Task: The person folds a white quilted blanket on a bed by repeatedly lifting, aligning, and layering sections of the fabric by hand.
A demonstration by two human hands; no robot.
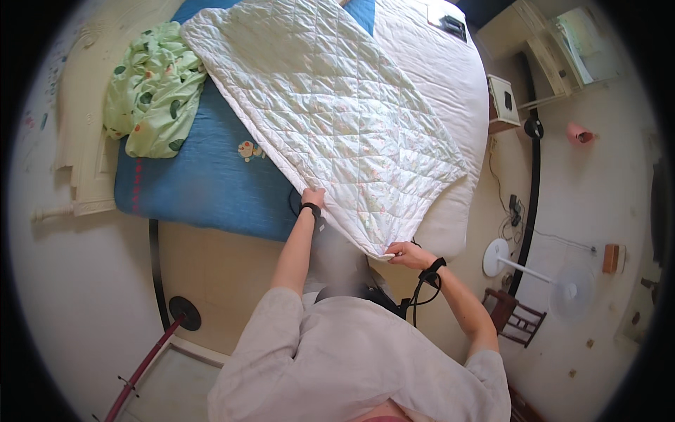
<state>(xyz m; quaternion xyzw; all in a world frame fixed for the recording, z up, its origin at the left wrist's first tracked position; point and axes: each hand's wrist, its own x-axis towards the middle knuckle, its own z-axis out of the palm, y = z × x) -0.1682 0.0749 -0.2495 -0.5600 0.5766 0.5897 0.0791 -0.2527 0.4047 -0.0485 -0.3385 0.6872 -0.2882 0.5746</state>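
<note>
A pale quilted bedspread (337, 105) with a faint floral print lies slantwise across the bed. My left hand (313, 197) grips its near edge, about midway along the hem. Farther right, my right hand (408, 255) pinches the quilt's near corner, which hangs off the bedside. Under the quilt, a blue mattress cover (227, 184) with a cartoon patch shows on the left, and a white padded mattress (448, 79) shows on the right. Both wrists wear black straps, and a cable hangs from the right one.
A crumpled green patterned cover (158, 100) lies by the cream headboard (87, 105). A dark device (454, 27) rests on the white mattress's far corner. To the right stand a white pedestal fan (497, 257), a small wooden chair (511, 316) and loose cables (516, 211). A red pole stand (184, 314) is at left.
</note>
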